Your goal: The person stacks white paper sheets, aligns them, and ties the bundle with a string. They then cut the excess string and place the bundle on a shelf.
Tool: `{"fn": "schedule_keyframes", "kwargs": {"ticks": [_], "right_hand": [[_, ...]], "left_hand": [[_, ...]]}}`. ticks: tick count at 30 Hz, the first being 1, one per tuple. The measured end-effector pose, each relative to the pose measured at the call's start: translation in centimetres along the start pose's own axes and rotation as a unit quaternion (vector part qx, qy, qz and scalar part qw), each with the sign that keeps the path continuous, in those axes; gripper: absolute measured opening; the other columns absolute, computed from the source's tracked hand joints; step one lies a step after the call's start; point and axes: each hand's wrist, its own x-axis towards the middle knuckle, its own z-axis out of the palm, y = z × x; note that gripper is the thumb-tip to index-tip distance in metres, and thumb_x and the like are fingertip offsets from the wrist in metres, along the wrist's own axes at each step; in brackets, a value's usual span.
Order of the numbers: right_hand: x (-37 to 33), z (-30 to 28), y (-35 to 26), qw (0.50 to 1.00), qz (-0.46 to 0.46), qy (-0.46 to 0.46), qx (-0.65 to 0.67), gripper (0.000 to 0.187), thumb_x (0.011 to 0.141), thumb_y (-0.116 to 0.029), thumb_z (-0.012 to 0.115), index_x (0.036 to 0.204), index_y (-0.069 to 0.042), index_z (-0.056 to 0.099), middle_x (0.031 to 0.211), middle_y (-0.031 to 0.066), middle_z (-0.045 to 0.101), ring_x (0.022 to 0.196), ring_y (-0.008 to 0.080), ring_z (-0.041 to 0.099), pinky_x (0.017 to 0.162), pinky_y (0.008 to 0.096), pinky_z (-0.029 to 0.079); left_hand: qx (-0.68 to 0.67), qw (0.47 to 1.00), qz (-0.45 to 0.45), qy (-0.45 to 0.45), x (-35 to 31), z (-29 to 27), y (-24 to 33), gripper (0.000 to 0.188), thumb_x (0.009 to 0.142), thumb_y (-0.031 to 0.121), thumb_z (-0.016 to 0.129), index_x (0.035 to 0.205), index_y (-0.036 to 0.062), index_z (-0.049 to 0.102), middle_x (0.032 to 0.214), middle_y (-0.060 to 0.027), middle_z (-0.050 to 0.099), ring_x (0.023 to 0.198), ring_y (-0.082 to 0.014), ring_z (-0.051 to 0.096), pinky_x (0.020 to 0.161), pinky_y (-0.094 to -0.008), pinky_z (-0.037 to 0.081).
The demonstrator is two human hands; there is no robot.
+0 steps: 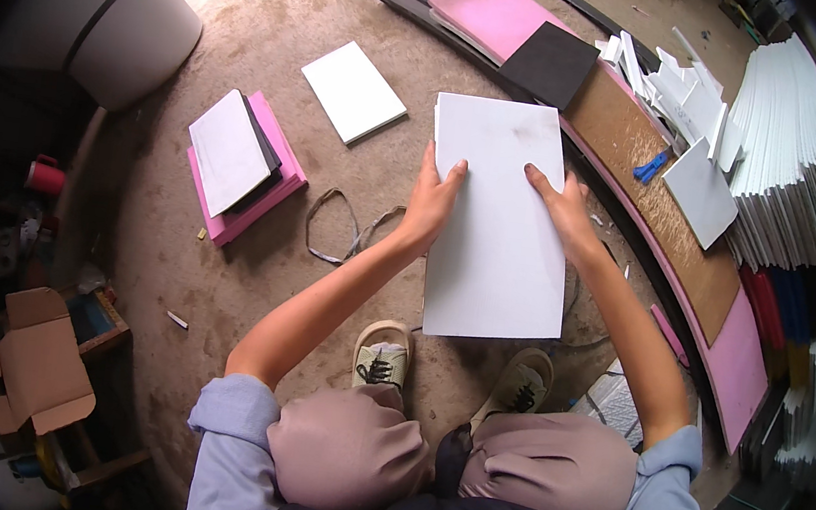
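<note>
Between my hands is a stack of white rectangular sheets (pixel 497 255), its long side running away from me above my shoes. My left hand (pixel 432 197) grips the left edge, thumb on the top face and fingers down the side. On the opposite edge my right hand (pixel 566 211) does the same, with most of its fingers hidden. The top sheet has a faint grey smudge near its far end. How many sheets are in the stack, and whether it touches the floor, I cannot tell.
Left of the stack lie a white board (pixel 354 93), a pink, black and white pile (pixel 269 154) and a looped strap (pixel 325 235). To the right, a long board (pixel 614 127) carries pink and black sheets, white offcuts and a blue clip (pixel 650 167). Beyond stand fanned white sheets (pixel 791 158). A cardboard box (pixel 44 360) sits lower left.
</note>
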Motion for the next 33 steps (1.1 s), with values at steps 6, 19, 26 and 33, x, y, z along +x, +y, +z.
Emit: {"fn": "schedule_keyframes", "kwargs": {"ticks": [6,19,26,33], "right_hand": [[0.3,1.0,-0.6,0.913,-0.32,0.145,-0.205,0.06,0.083,-0.034,0.05,0.124,0.006,0.03,0.121,0.0225,0.03,0.117,0.0362,0.024,0.101,0.043,0.019],[0.4,-0.5,-1.2,0.895,-0.404,0.07,-0.175,0.039,0.084,-0.018,0.047,0.118,0.001,0.043,0.121,0.0164,0.039,0.117,0.0318,0.032,0.099,0.0393,0.025],[2.9,-6.1,5.9,0.943,-0.308,0.113,-0.057,0.016,0.08,-0.005,0.049,0.094,0.0,0.054,0.097,0.0137,0.051,0.096,0.0293,0.049,0.084,0.0359,0.039],[5.2,-0.1,17.6,0.915,-0.307,0.072,-0.251,0.018,0.073,-0.005,0.052,0.09,-0.002,0.056,0.096,0.0112,0.051,0.097,0.0265,0.046,0.082,0.0368,0.039]], "left_hand": [[0.272,0.951,0.134,0.06,0.2,0.1,0.6,0.062,0.089,0.026,0.041,0.134,-0.0012,0.009,0.138,-0.0228,0.014,0.13,-0.0318,0.008,0.104,-0.0438,0.01],[0.652,0.713,0.256,-0.024,-0.7,1.8,3.8,0.054,0.089,0.024,0.036,0.132,-0.0036,0.02,0.142,-0.0152,0.008,0.131,-0.029,-0.006,0.102,-0.0517,0.0],[0.63,0.719,0.268,-0.119,-1.8,5.9,4.8,0.058,0.088,0.025,0.036,0.133,-0.0047,0.014,0.141,-0.0189,0.007,0.132,-0.0286,-0.002,0.104,-0.0464,0.001],[0.66,0.703,0.244,-0.102,-1.5,7.4,3.4,0.058,0.088,0.027,0.034,0.134,-0.0024,0.013,0.141,-0.0157,0.013,0.132,-0.0232,0.006,0.106,-0.0425,0.002]]}}
